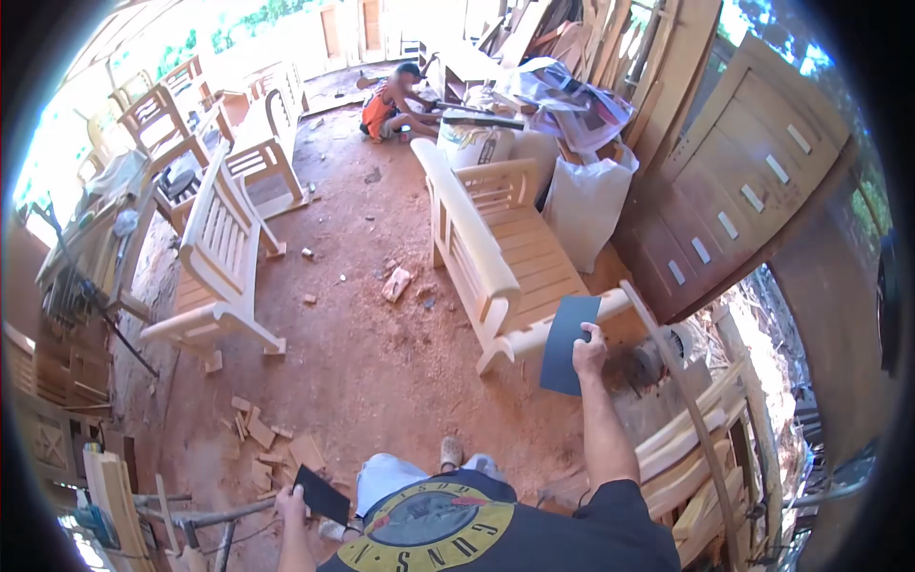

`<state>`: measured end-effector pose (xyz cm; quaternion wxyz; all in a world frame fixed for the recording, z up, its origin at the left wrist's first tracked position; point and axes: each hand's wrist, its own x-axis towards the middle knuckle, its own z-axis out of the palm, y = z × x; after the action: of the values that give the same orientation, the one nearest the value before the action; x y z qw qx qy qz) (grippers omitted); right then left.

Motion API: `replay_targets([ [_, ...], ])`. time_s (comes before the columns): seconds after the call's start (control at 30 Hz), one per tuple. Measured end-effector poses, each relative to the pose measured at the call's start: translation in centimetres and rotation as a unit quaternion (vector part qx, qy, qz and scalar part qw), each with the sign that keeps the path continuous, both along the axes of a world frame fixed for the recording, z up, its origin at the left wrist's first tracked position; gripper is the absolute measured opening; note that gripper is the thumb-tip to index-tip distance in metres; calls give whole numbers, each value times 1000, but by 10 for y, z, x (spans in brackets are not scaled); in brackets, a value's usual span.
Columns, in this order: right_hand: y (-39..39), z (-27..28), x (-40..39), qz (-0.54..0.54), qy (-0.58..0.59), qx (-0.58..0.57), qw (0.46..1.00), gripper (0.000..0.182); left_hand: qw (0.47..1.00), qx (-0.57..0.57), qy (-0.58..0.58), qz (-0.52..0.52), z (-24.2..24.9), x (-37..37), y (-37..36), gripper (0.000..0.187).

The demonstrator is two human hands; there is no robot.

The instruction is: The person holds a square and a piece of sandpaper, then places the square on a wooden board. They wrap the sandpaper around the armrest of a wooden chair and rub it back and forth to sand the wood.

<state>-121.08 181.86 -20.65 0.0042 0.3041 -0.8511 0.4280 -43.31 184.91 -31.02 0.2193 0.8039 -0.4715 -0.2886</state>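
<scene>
My right hand (589, 351) grips the edge of a dark grey-blue sheet (564, 348), held out in front of the arm end of a wooden bench (534, 250). Low on the left, my left hand (291, 501) is closed on a smaller black sheet (322, 498), close to my leg. The two sheets are well apart. The bench has a slatted seat and back and stands upright on the dirt floor.
A second bench (221, 257) and more chairs stand at left. A person (386, 107) crouches at the back. Wood scraps (253, 424) lie near my feet. A white sack (586, 205), a panelled door (734, 181) and stacked timber (701, 458) are at right.
</scene>
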Motion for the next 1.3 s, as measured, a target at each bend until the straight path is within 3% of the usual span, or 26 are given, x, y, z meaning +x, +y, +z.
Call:
replay_targets([
  [0.07, -37, 19, -14, -28, -39, 1, 999, 53, 998, 59, 6, 19, -18, 5, -11, 26],
  [0.1, -58, 1, -32, -17, 46, -41, 998, 56, 994, 91, -50, 29, -19, -1, -18, 27],
  [0.13, -71, -16, -49, -23, 31, -56, 998, 55, 986, 122, -106, 37, -20, -7, -24, 28],
  [0.2, -105, -18, -61, -35, 2, -89, 995, 53, 984, 158, 11, 82, -23, -17, -48, 31],
  [0.23, -119, -17, -66, -38, 3, -37, 999, 51, 977, 175, 70, 103, -26, -20, -64, 32],
  [0.3, -144, -9, -72, -42, 5, 68, 997, 47, 982, 186, -9, 39, -14, -34, -110, 31],
  [0.37, -174, -12, -77, -47, -8, 95, 994, 42, 978, 188, -91, -14, -4, -55, -169, 27],
  [0.47, -205, -35, -96, -70, 20, 147, 986, 39, 986, 146, -39, -66, -71, -33, -249, 28],
  [0.53, -234, -43, -106, -90, 12, 170, 981, 39, 989, 118, -41, -79, -45, -67, -314, 28],
  [0.63, -260, -46, -104, -76, -44, 207, 974, 39, 990, 113, 29, -79, -47, -74, -396, 25],
  [0.77, -310, -63, -115, -62, -82, 212, 972, 41, 989, 53, -6, -141, 25, -132, -493, 23],
  [0.83, -326, -92, -135, -64, -114, 227, 965, 45, 986, 32, -3, -161, 21, -137, -517, 24],
  [0.93, -361, -90, -143, -58, -134, 288, 946, 47, 980, 56, -117, -150, 12, -137, -538, 26],
  [1.07, -395, -134, -173, -42, -175, 259, 949, 42, 955, 34, -245, -163, 39, -154, -534, 25],
  [1.17, -421, -159, -193, -33, -181, 267, 946, 44, 927, 125, -303, -181, 67, -165, -541, 30],
  [1.3, -452, -187, -217, -76, -205, 296, 930, 48, 938, 99, -298, -146, 117, -210, -546, 22],
])
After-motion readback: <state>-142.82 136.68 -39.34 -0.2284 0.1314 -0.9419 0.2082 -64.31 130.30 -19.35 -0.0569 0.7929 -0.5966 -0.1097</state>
